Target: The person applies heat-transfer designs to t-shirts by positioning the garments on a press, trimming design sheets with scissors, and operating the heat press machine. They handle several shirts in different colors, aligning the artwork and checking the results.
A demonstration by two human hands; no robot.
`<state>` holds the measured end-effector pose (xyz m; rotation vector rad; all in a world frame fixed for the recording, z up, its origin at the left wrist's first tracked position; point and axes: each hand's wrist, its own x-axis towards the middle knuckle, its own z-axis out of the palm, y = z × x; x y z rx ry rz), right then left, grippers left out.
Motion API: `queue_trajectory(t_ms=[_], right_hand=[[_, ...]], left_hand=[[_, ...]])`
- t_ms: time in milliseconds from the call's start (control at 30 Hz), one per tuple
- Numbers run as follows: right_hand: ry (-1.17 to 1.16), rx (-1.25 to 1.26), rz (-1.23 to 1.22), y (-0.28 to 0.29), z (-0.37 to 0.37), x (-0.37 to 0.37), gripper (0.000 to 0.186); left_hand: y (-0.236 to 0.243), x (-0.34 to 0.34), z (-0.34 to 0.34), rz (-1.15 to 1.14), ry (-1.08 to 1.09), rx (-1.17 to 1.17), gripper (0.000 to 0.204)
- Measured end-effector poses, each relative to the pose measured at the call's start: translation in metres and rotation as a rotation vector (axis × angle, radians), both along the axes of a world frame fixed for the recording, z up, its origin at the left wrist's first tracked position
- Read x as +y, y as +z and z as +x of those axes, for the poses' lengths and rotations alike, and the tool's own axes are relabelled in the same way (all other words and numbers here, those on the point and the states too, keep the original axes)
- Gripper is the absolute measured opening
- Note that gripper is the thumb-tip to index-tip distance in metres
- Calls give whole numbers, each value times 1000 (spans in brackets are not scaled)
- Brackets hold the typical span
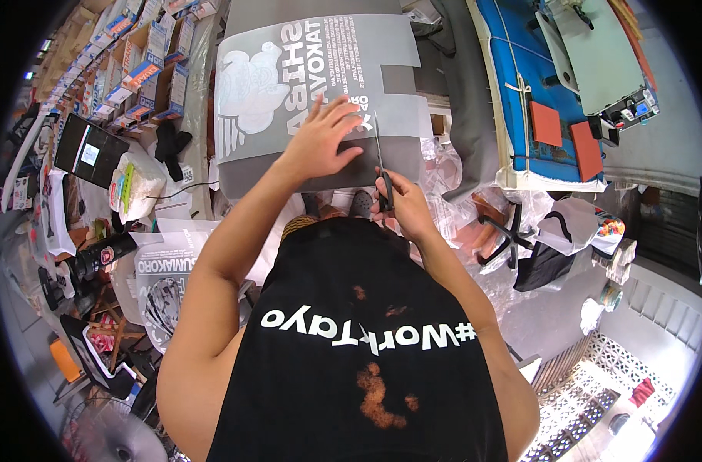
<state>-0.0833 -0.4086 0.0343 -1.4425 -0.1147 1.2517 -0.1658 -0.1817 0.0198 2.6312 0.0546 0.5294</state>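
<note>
Translucent plastic film sheet (320,85), printed with bold white block lettering (291,42), smaller lines of text (347,54) and a rounded white cartoon figure (254,81), lies across the grey-covered tabletop (274,175); the left hand (324,138), palm down with fingers spread, is over its near part, apart from the right hand (405,202), which is clamped on black-handled metal scissors (382,173); white lettering also crosses the person's black sleeveless shirt (328,269).

A cluttered graphics workshop: a grey bench (247,171) carries a large lettered sheet (308,65), open cartons (139,69) crowd the left, 2 orange-red squares (546,125) lie at right, and perhaps a machine (637,108) sits toward the distorted rim.
</note>
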Motion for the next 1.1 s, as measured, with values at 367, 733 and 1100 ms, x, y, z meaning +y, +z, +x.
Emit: queue_trajectory(t_ms=[367, 733, 1100], right_hand=[[18, -110, -85, 7, -3, 6, 51], [-43, -127, -65, 9, 17, 43, 28], [-10, -232, -50, 5, 76, 115, 25]], left_hand=[[-20, -13, 20, 54, 32, -188, 18], [9, -28, 7, -46, 45, -272, 13], [46, -43, -28, -60, 71, -355, 13]])
